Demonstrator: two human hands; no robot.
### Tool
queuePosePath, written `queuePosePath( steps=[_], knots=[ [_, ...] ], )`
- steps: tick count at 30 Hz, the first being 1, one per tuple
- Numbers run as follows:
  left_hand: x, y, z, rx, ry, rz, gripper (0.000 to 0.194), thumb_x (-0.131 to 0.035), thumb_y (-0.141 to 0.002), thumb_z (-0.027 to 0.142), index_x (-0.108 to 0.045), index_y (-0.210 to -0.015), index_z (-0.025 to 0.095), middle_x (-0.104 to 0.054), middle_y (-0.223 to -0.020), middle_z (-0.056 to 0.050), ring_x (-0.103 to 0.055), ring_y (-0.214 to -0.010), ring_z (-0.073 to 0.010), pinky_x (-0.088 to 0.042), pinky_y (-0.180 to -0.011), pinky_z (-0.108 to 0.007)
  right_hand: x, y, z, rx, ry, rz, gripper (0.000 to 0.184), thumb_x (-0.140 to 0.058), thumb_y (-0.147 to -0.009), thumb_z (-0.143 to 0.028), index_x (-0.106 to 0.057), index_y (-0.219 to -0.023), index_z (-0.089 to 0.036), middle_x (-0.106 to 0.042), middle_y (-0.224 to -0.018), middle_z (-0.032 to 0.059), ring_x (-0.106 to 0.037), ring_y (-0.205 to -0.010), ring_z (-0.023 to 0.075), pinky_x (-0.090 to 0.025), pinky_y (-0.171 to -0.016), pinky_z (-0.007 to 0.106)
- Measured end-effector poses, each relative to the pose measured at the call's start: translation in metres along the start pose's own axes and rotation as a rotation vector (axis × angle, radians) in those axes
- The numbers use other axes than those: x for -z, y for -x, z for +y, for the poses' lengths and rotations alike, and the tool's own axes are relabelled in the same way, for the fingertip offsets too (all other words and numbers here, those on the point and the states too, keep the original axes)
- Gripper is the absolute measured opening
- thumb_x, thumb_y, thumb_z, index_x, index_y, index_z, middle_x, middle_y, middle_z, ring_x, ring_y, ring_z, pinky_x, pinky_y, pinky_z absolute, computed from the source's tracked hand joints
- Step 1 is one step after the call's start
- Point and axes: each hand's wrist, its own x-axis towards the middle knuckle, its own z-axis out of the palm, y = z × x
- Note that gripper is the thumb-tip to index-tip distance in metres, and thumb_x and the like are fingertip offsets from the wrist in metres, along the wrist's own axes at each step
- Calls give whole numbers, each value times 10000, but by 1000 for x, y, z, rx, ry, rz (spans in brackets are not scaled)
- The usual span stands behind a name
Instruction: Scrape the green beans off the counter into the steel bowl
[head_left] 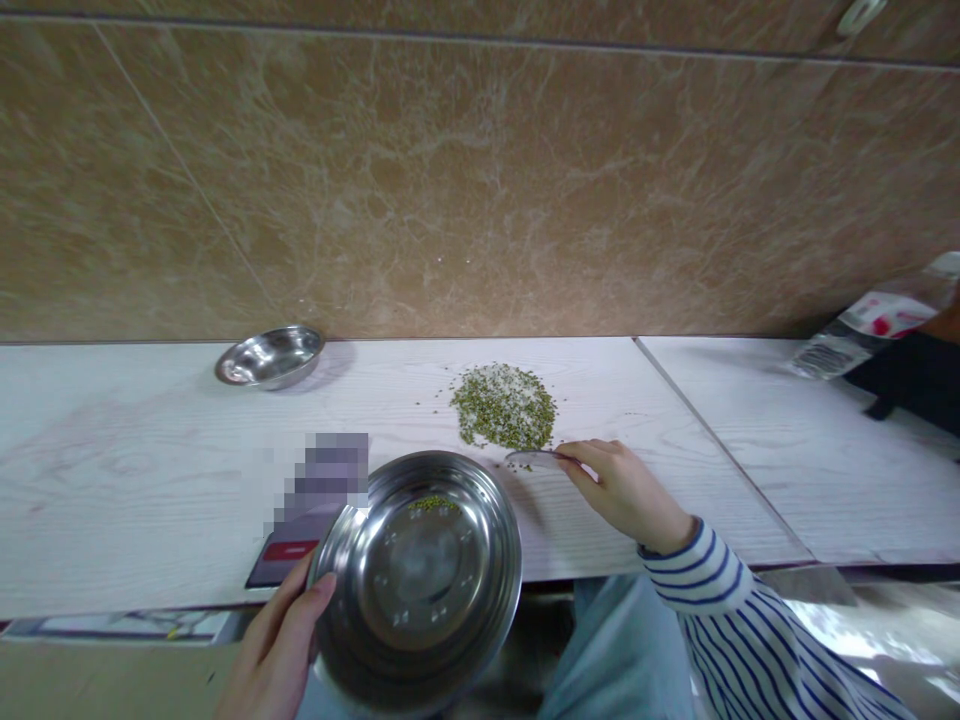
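My left hand [289,630] grips the left rim of a large steel bowl [420,640], thumb on the inner edge. The bowl is tilted toward the tabletop, over its front edge, and a few small green beans [433,503] lie inside against its far wall. Between the thumb and fingers of my right hand [611,490] is a metal spoon [529,456]. Its tip rests low by the near edge of a pile of green beans mixed with white grains [504,405]. Several loose beans lie around the spoon and the pile.
A small steel bowl [271,358] stands tilted at the back left near the tiled wall [465,180]. A phone [289,550], partly blurred out, lies left of the large bowl. At the right lie a plastic bottle [862,330] and a black item [911,375]. A seam crosses the white tabletop [135,480].
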Motion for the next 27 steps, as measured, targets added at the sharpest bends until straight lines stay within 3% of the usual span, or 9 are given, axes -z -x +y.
queuePosePath(
  steps=[7, 16, 27],
  knots=[
    [3, -2, -6, 70, -7, -12, 345, -669, -793, 387, -754, -1112, 288, -739, -1247, 8, -582, -1292, -272, -462, -1083, -376, 13, 8, 23, -101, 79, 96, 260, -455, -976, -269, -702, -1034, -212, -772, -953, 66, -721, -832, 221, -538, -761, 344],
    [3, -1, -5, 104, -1, 6, 372, -700, -787, 412, -740, -1140, 302, -699, -1324, 3, -514, -1359, -299, -439, -1111, -418, 17, 23, 38, -176, 173, 126, 263, -453, -974, -285, -690, -1043, -193, -772, -938, 67, -724, -804, 240, -528, -732, 368],
    [-1, -4, -7, 154, 44, 42, 404, -746, -759, 397, -742, -1143, 272, -701, -1314, -25, -497, -1370, -309, -419, -1126, -415, 14, 29, 36, -163, 151, 79, 261, -441, -981, -270, -689, -1033, -205, -771, -949, 60, -723, -845, 220, -531, -771, 341]
  ],
)
